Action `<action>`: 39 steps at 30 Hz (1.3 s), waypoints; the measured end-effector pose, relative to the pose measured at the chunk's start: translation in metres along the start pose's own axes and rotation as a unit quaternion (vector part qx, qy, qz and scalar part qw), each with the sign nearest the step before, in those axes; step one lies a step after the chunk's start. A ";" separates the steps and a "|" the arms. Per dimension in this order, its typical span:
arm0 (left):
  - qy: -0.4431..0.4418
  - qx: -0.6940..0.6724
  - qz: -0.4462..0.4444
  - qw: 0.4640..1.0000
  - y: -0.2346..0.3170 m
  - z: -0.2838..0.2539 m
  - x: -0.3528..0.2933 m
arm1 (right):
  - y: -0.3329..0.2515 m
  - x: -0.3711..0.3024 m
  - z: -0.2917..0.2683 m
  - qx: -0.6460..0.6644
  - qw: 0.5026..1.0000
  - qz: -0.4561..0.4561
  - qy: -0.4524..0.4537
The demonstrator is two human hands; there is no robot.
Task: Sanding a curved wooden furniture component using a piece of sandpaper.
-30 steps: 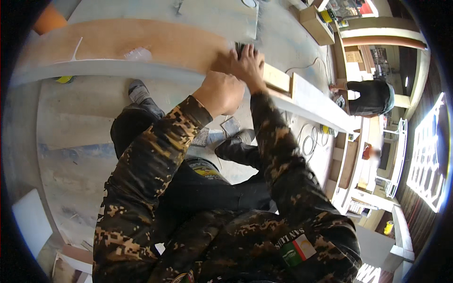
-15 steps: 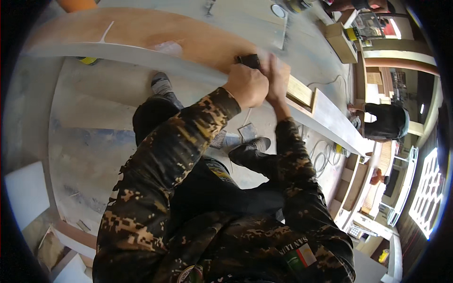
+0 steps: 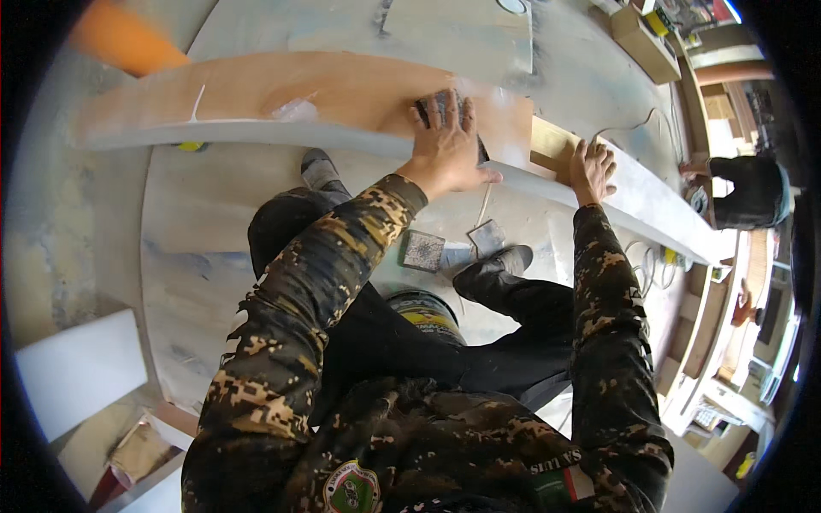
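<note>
While the person bends over a long curved wooden board (image 3: pixel 282 94), the left hand (image 3: pixel 446 145) lies flat on top of a dark sanding block (image 3: pixel 440 107), fingers spread and pressing it down onto the board's brown face near its right end. Only the upper edge of the block shows past the fingers, so the hand covers it rather than wrapping round it. The right hand (image 3: pixel 592 167) rests further to the right, palm down and fingers stretched open, on the pale grey edge (image 3: pixel 650 214) of the same long piece, just beside a small light wooden block (image 3: pixel 552 147); it grips nothing. The two hands are near each other but apart.

Both forearms wear camouflage sleeves. Below the board, between the person's dark shoes, two small square sanding pads (image 3: pixel 423 250) lie on the pale floor close together, and a round tin (image 3: pixel 425 312) with a dark lid stands by the knees. A whitish smear (image 3: pixel 295 109) marks the board's face to the left of the block. At the far right another person (image 3: pixel 748 192) in dark clothes crouches over a tool beside a coil of cable. A white panel (image 3: pixel 81 372) leans at the lower left, and a cardboard box (image 3: pixel 646 43) sits at the top right.
</note>
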State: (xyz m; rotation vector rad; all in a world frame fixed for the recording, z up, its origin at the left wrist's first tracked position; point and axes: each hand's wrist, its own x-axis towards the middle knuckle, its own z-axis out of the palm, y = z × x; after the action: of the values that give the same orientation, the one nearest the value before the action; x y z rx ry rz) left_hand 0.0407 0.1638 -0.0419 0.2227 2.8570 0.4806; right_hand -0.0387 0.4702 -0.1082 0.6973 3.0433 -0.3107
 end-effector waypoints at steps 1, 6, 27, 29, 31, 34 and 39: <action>-0.004 0.009 0.010 1.000 0.000 0.004 0.004 | 0.003 0.001 -0.002 0.000 1.000 -0.003 0.017; 0.000 0.068 -0.002 0.998 -0.006 0.024 0.011 | 0.004 0.001 0.000 -0.011 0.999 0.010 0.037; -0.022 0.136 -0.005 0.990 -0.024 0.013 0.065 | 0.004 0.001 0.012 -0.004 0.993 -0.027 0.113; -0.016 0.117 -0.017 0.993 -0.025 0.010 0.073 | -0.003 -0.001 0.005 0.004 0.998 -0.033 0.061; 0.015 0.122 -0.044 0.991 -0.016 0.020 0.068 | -0.002 -0.005 0.005 0.009 0.997 -0.026 0.066; -0.019 0.149 -0.013 0.989 0.006 0.036 0.035 | 0.014 -0.004 0.008 0.007 0.996 -0.008 0.085; 0.005 0.142 -0.030 0.989 -0.020 0.013 0.066 | -0.002 -0.008 0.003 0.026 0.996 -0.034 0.080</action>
State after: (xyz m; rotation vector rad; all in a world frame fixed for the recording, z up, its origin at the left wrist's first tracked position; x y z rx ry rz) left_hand -0.0217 0.1618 -0.0742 0.1826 2.9237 0.0597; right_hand -0.0321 0.4641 -0.1100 0.6525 3.2268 -0.3523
